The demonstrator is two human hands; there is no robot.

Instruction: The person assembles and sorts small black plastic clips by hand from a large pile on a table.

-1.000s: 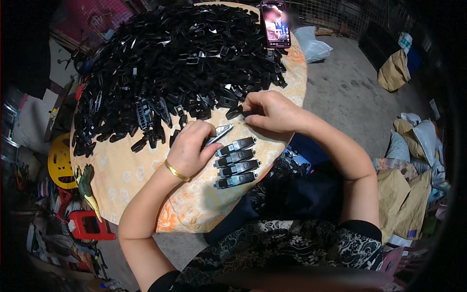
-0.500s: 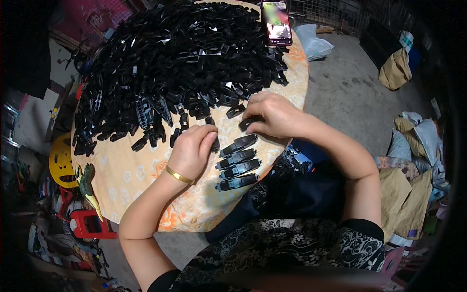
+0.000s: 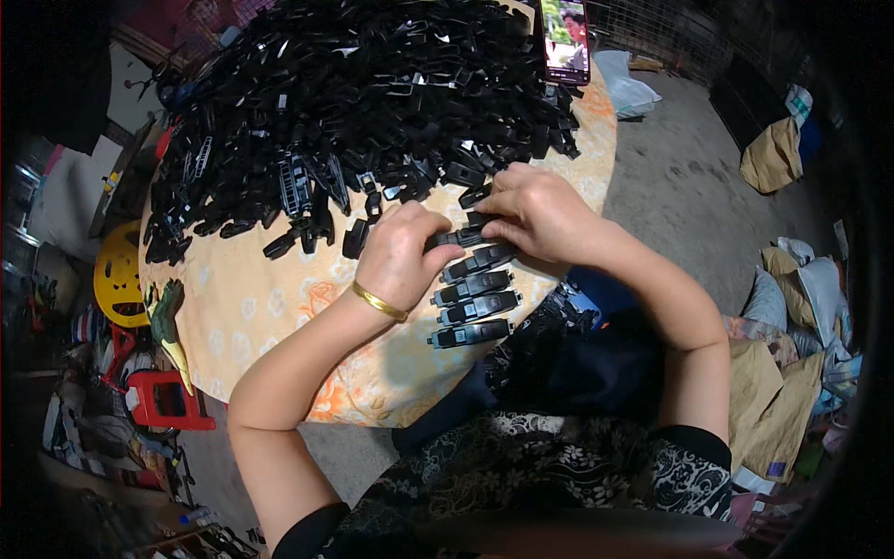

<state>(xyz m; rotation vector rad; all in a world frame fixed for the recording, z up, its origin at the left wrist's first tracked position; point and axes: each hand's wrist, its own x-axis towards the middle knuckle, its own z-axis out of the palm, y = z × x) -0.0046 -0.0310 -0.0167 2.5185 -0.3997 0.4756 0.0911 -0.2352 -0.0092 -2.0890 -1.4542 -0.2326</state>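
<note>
from left to right, with the clock centred on the piece between the hands: toward nine o'clock lies a bare stretch of thin, peach-coloured floral tablecloth (image 3: 242, 289); at eleven, a heap of hard black plastic buckle parts (image 3: 372, 102), jumbled, angular and glossy, some like open frames. at eight, a smooth gold-coloured bangle (image 3: 379, 301) circles the left wrist. the left hand (image 3: 402, 253) has thumb and fingers clamped on one end of a dark buckle piece (image 3: 458, 238), which sits just above the row; whether it is one part or two is hidden. at six, four slim, ridged black buckles (image 3: 475, 287) lie nearly parallel. at three, the right hand (image 3: 543, 216) pinches the other end, fingertips partly hidden. the step looks like two-handed fitting or aligning; the next move seems to call for a steady, level grip. at one, a lit phone (image 3: 566, 37) stands.
</note>
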